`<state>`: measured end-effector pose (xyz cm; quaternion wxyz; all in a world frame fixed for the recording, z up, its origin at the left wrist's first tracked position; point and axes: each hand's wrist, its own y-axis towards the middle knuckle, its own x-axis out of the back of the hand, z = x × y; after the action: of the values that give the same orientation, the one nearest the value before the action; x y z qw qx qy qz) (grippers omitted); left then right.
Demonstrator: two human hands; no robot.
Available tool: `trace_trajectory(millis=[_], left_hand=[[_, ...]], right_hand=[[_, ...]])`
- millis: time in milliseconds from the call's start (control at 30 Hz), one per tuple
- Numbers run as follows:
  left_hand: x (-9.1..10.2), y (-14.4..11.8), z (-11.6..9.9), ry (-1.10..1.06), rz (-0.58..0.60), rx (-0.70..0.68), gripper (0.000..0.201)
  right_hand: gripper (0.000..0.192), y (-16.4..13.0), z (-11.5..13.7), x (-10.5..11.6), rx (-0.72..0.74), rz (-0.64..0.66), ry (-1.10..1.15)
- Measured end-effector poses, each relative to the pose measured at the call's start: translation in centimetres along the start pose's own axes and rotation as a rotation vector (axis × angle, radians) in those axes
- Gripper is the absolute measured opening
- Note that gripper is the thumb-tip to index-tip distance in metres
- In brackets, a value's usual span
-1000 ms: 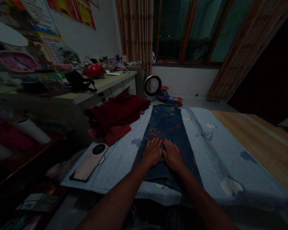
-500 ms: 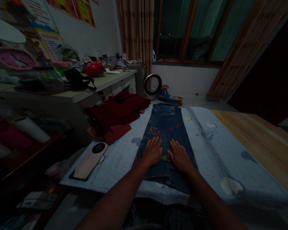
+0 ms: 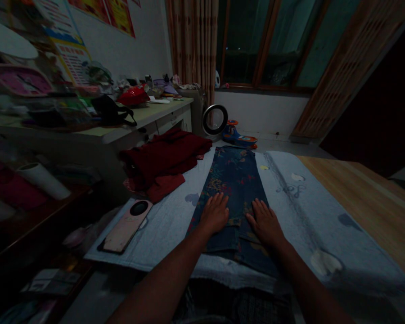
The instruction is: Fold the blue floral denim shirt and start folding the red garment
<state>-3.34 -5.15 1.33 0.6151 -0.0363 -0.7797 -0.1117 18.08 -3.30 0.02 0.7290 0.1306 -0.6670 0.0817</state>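
A dark blue garment with a floral print [image 3: 234, 173] lies flat in a long folded strip on a light blue cloth [image 3: 290, 216]. Its near end shows overlapping layers with hems; whether these are trouser legs I cannot tell. My left hand [image 3: 215, 213] rests palm down on its left side, fingers stretched forward. On its right side, near the edge, my right hand [image 3: 266, 222] lies flat too, the fingers slightly apart. Neither hand grips anything. To the left is a heap of dark red clothing [image 3: 165, 155].
A pink phone [image 3: 125, 227] lies on the cloth's left part. Bare wood [image 3: 364, 193] shows at the right. Beyond the left side stands a cluttered desk [image 3: 148, 118] with a pink clock [image 3: 22, 81]. A round black-rimmed ring [image 3: 227, 119] and a blue-orange toy [image 3: 239, 137] are behind.
My right hand has slid to the right across the garment, toward its edge, and the near right layer has shifted slightly that way. My left hand has stayed in place.
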Motion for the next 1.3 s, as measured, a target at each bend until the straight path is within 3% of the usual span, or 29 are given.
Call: trace_trajectory(millis=[367, 433, 567, 700, 1100, 1300], left_hand=[[-0.2, 0.0, 0.0, -0.001, -0.003, 0.006, 0.053], [-0.2, 0.0, -0.1, -0.007, -0.002, 0.014, 0.054], [-0.3, 0.0, -0.1, -0.009, -0.015, 0.012, 0.055], [-0.6, 0.1, 0.0, 0.006, -0.031, -0.007, 0.053], [-0.1, -0.1, -1.5, -0.024, -0.041, -0.026, 0.046], [-0.1, -0.6, -2.3, -0.046, -0.001, 0.005, 0.051]], right_hand=[[0.065, -0.5, -0.4, 1.1, -0.181, -0.013, -0.089], [0.061, -0.2, 0.6, 1.6, -0.148, -0.041, -0.05], [0.055, 0.6, 3.8, 1.8, 0.052, -0.078, 0.093], [0.054, 0.9, 5.7, 0.9, 0.152, -0.018, 0.173], [0.053, 0.7, 5.5, 0.0, 0.134, -0.044, 0.29], [0.053, 0.8, 5.1, -0.7, 0.151, -0.144, 0.386]])
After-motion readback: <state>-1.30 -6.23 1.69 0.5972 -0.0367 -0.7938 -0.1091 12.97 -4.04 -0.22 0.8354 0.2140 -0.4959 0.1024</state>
